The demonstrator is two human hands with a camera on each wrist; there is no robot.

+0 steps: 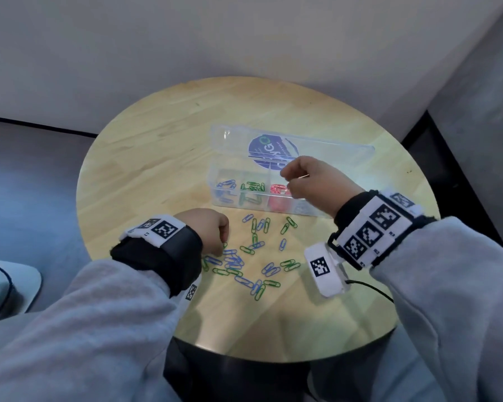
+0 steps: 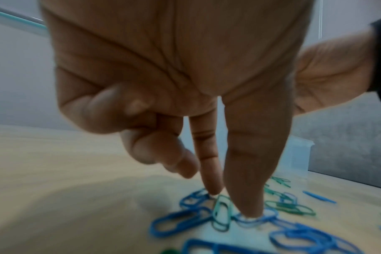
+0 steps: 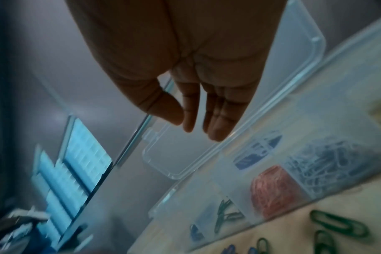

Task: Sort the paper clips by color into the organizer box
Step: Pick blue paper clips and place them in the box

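Note:
The clear organizer box [image 1: 213, 195] lies open on the table, its lid [image 1: 337, 153] folded back. Its compartments hold blue clips [image 1: 227, 184], green clips [image 1: 251, 187], red clips [image 1: 277, 189] and silver clips [image 3: 322, 163]. Loose blue and green clips [image 1: 244, 264] are scattered in front of the box. My left hand [image 2: 230, 204] reaches down into that pile. Its thumb and forefinger tips pinch a green paper clip [image 2: 221, 214], and the other fingers are curled. My right hand [image 1: 288, 181] hovers over the box near the red compartment, fingers relaxed and holding nothing that I can see.
The round wooden table [image 1: 157, 146] stands against a grey wall corner. A black cable [image 1: 372, 287] runs off my right wrist across the table's right side. A pale shoe [image 1: 9, 285] shows on the floor at the left.

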